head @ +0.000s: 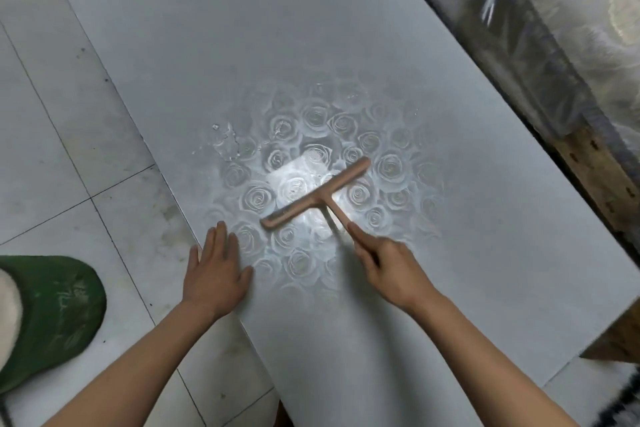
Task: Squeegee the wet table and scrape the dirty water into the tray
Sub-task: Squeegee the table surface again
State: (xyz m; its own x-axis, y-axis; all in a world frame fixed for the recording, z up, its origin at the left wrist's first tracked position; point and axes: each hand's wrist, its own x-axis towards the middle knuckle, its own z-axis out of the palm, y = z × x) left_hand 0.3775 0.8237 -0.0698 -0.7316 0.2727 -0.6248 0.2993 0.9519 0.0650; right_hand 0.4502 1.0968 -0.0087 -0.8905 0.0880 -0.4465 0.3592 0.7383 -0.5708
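A pale pink T-shaped squeegee (313,194) lies with its blade on the white table (242,28), in the middle of a wet, shiny patch that reflects a rose pattern. My right hand (388,263) grips the squeegee's handle from the near side, index finger stretched along it. My left hand (216,263) rests flat with fingers straight on the table's left edge, just left of the blade's near end. A small puddle with droplets (225,142) sits left of and beyond the blade. No tray is in view.
White tiled floor (69,166) runs along the table's left side. A green slipper (48,315) is on the floor at lower left. Along the right edge stand a dark strip, a wooden frame (595,180) and patterned fabric (588,10).
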